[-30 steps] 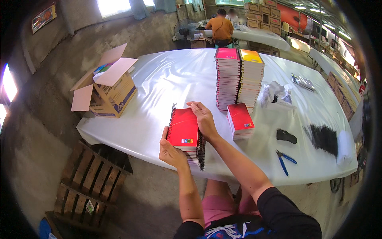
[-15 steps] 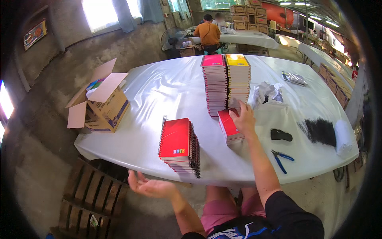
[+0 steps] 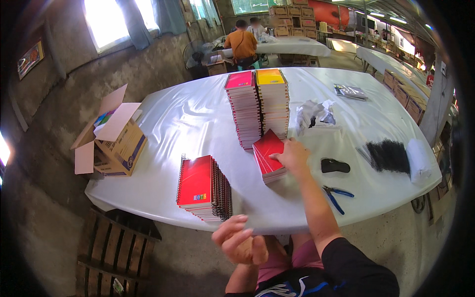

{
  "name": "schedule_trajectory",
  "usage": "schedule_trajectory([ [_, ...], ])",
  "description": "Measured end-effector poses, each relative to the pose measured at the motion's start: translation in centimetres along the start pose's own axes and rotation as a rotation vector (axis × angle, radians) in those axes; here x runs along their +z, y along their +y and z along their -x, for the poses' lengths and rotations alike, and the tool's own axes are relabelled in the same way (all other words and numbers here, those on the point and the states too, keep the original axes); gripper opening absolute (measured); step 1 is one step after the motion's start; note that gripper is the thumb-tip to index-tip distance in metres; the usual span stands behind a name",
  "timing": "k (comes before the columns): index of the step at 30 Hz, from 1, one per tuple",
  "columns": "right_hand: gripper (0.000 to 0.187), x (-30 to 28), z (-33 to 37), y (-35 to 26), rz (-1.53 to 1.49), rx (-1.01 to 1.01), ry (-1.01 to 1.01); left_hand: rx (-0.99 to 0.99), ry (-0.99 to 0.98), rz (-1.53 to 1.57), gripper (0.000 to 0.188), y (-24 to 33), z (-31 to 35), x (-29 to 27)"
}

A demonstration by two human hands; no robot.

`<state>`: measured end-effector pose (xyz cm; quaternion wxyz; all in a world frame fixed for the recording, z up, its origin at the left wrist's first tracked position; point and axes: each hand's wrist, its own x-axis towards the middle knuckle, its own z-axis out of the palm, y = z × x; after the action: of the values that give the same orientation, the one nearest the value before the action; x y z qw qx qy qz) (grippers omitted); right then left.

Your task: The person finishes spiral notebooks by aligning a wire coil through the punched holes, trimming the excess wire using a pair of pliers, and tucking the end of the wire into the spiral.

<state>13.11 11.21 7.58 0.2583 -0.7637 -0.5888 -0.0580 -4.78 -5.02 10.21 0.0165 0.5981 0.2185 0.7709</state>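
My right hand point(image 3: 293, 156) is at a short stack of red-covered notebooks without visible coils point(image 3: 267, 157). Its thumb presses on the top cover and its fingers wrap the right edge; the top one sits turned on the pile. My left hand point(image 3: 239, 241) hangs by the table's front edge, empty, its fingers loosely bent and apart. A pile of red spiral notebooks point(image 3: 194, 179) with dark coils lies to the left of the short stack. Behind stand two tall spiral-notebook stacks, one pink-topped point(image 3: 241, 80) and one yellow-topped point(image 3: 270, 77).
Blue-handled pliers point(image 3: 337, 198) and a black object point(image 3: 335, 166) lie right, near loose black coils point(image 3: 387, 156) and a white roll point(image 3: 419, 161). Crumpled paper point(image 3: 315, 118) sits behind. An open carton point(image 3: 118, 146) stands left. Two people sit at a far table.
My right hand has closed on the short stack's top notebook, which is now turned. My left hand has moved right, toward my body. The whole view has shifted slightly.
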Motion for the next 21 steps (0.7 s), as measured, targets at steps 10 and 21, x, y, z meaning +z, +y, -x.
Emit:
schedule_trajectory([
  [10,0.043,-4.4,5.3,-0.7,-0.836,-0.268,0.097,-0.902,-0.070,0.263,0.056,-4.8,3.2,4.4],
  [21,0.048,-6.5,6.4,15.8,-0.466,0.018,0.178,-0.295,-0.886,-0.441,0.018,-4.1,0.4,2.5],
])
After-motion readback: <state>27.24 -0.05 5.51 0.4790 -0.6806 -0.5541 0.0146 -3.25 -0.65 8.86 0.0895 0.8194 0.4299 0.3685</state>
